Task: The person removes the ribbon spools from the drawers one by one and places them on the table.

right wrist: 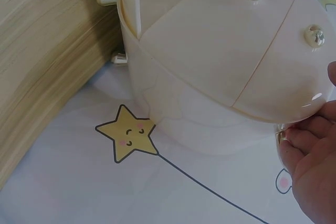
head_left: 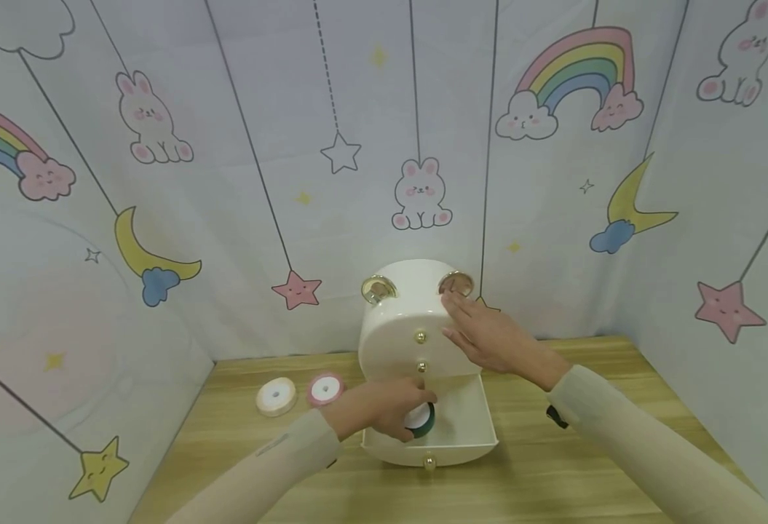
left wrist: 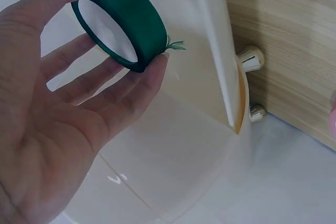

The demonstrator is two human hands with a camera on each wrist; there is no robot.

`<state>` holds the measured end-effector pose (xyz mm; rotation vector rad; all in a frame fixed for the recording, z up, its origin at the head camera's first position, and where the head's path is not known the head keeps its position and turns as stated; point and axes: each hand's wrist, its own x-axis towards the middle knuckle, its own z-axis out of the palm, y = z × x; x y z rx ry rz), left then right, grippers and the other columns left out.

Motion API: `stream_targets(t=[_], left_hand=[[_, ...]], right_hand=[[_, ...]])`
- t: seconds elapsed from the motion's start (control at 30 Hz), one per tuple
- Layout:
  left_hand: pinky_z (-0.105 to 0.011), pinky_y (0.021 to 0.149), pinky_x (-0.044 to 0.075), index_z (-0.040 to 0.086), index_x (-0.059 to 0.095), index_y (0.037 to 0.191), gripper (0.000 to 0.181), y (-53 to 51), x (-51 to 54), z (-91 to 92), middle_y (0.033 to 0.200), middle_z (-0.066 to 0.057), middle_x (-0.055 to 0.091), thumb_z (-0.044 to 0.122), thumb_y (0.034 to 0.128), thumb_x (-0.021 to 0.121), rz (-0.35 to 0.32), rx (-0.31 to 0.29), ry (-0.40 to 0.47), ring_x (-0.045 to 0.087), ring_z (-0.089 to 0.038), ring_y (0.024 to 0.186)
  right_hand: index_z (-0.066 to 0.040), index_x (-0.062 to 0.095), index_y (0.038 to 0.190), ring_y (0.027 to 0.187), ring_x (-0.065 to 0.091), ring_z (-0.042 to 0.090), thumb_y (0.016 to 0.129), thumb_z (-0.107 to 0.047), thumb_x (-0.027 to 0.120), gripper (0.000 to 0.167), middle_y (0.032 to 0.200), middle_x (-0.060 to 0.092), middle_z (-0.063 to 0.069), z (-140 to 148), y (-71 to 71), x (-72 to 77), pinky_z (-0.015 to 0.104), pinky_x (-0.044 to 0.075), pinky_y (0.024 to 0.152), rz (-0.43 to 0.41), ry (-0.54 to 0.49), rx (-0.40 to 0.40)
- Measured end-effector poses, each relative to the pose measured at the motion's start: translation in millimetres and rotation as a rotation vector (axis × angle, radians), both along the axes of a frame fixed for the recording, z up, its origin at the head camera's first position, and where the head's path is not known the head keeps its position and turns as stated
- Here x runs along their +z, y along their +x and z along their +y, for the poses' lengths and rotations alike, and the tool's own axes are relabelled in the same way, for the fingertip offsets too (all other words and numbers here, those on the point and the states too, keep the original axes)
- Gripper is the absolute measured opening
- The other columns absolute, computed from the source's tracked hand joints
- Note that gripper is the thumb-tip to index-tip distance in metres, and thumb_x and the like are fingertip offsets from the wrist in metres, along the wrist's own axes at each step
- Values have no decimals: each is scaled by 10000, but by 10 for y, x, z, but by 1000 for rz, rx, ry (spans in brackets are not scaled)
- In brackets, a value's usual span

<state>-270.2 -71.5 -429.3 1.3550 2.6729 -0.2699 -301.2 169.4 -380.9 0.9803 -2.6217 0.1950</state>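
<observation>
In the left wrist view a roll of dark green ribbon (left wrist: 128,11) with a white core and a frayed end is pinched between the thumb and fingers of my left hand (head_left: 384,409). The head view shows that roll inside the pulled-out bottom drawer (head_left: 465,415) of a rounded cream storage box (head_left: 386,349); whether it touches the drawer floor I cannot tell. My right hand (head_left: 491,338) rests with extended fingers against the box's upper right side, beside a gold ear-shaped piece (head_left: 456,284). Gold knobs sit on the box front.
Left of the box, a cream ribbon roll (head_left: 276,397) and a pink ribbon roll (head_left: 325,390) lie on the wood-grain table (head_left: 554,466). A white cloth (head_left: 370,240) printed with rabbits, stars and rainbows hangs behind and along both sides.
</observation>
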Motion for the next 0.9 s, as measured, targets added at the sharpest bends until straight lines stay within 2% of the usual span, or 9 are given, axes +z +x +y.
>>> stream_targets(t=[0.27, 0.6, 0.9], left_hand=[[-216, 869, 552, 203, 584, 1451, 684, 74, 116, -64, 1302, -26, 653, 362, 848, 866, -59, 24, 68, 626, -87, 1043], [-203, 871, 548, 162, 583, 1441, 680, 211, 278, -74, 1267, -37, 654, 351, 851, 862, -14, 12, 91, 625, -91, 1038], [-214, 872, 553, 97, 598, 1419, 650, 332, 430, -202, 1272, -72, 673, 288, 856, 860, -69, 32, 180, 633, -116, 1047]], right_hand=[[54, 354, 1594, 1478, 476, 444, 1106, -346, 493, 646, 1644, 392, 270, 8, -9, 4, 585, 478, 1146, 21, -7, 13], [51, 361, 1592, 1466, 492, 444, 1103, -338, 501, 640, 1640, 404, 267, 17, 8, 11, 588, 497, 1122, 17, -4, 7], [50, 352, 1597, 1459, 496, 454, 1102, -350, 503, 653, 1643, 399, 269, -2, 27, 16, 588, 491, 1129, 7, 2, 3]])
